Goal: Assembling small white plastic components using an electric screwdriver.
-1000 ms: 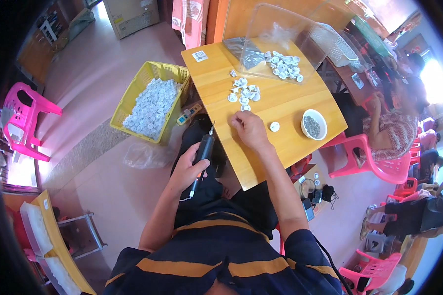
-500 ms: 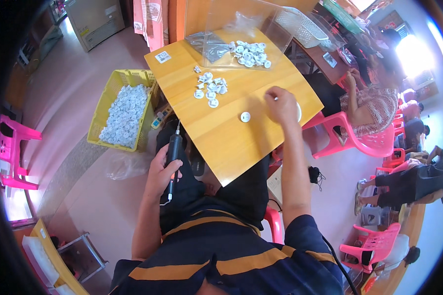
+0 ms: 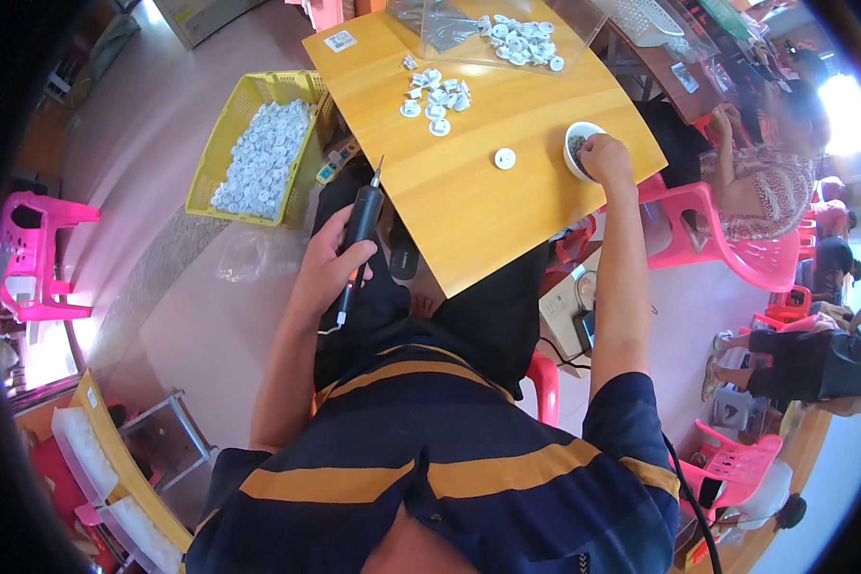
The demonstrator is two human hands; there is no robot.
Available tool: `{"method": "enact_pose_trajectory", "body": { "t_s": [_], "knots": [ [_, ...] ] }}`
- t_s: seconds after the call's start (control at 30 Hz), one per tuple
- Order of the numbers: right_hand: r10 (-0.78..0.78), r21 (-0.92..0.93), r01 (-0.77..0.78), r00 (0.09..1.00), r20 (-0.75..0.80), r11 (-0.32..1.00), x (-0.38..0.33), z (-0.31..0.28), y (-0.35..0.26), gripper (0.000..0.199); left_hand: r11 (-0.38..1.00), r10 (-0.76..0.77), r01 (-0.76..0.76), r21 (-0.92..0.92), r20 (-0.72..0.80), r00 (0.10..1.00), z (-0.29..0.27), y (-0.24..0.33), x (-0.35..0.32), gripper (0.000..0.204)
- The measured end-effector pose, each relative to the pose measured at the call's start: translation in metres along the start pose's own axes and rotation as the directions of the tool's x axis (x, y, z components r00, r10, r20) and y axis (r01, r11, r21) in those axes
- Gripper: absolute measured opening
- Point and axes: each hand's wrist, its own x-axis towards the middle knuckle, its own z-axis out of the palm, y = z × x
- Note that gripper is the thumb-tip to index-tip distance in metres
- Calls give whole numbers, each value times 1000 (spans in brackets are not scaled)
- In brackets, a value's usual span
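My left hand [image 3: 333,263] is wrapped round a black electric screwdriver [image 3: 362,225], its bit pointing up beside the table's left edge. At the right side of the wooden table [image 3: 478,230], my right hand [image 3: 607,159] reaches into a white bowl [image 3: 584,127] of small grey metal pieces, too small to name surely. Its fingers are drawn together, and their tips are hidden in the bowl. One round white plastic part [image 3: 504,159] lies alone left of the bowl. A loose group of similar white parts [image 3: 437,99] lies farther left.
A clear plastic tray [image 3: 569,65] with more white parts stands at the table's far side. Left of the table is a yellow basket [image 3: 201,182] full of white parts. A person [image 3: 770,182] sits on a pink chair [image 3: 751,253] at the right.
My right hand has moved right and down into the bowl. The view has shifted, so the table appears higher. My left hand still holds the screwdriver.
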Motion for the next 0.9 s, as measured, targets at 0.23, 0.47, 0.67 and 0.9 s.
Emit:
{"method": "enact_pose_trajectory", "body": {
  "t_s": [0.23, 0.47, 0.67, 0.9],
  "knots": [
    [8, 192, 0, 999, -41, 981, -14, -13, 0, 31, 1000, -1, 1, -1, 8, 1000, 5, 7, -10, 64],
    [-16, 246, 51, 990, -142, 968, -13, -10, 8, 35, 1000, 7, -6, -26, 35, 999, 8, 3, -9, 64],
    [110, 884, -4, 993, -53, 468, -28, -24, -6, 14, 1000, -11, 12, -20, 48, 999, 8, 8, -11, 65],
    [55, 969, 30, 998, -17, -244, -98, -21, -83, 13, 998, 36, -24, -63, 192, 981, 25, 9, -17, 65]
  ]
}}
